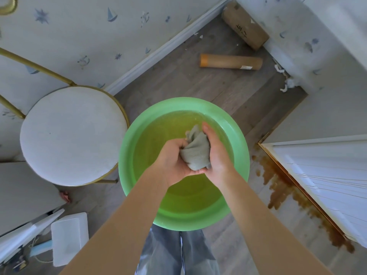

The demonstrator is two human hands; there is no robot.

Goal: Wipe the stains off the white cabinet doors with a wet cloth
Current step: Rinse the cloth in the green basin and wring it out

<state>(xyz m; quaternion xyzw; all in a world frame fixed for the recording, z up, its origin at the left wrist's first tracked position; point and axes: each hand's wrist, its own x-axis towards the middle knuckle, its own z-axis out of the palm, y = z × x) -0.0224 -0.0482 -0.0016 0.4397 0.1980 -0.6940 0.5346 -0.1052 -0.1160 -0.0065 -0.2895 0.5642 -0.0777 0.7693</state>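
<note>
Both the left hand (174,159) and right hand (216,153) clutch the bunched cloth (195,153), hiding its lower folds.

Grey wood floor (198,84); nautical-print wallpaper (79,32); white baseboard (168,46); round white gold-framed stool (71,135) left.

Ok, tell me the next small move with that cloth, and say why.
Probably squeeze it out over the basin before turning to the door. Both hands, left hand and right hand, grip the bunched grey cloth above the water in the green basin, and the brown stains by the white cabinet door look untouched.
</note>
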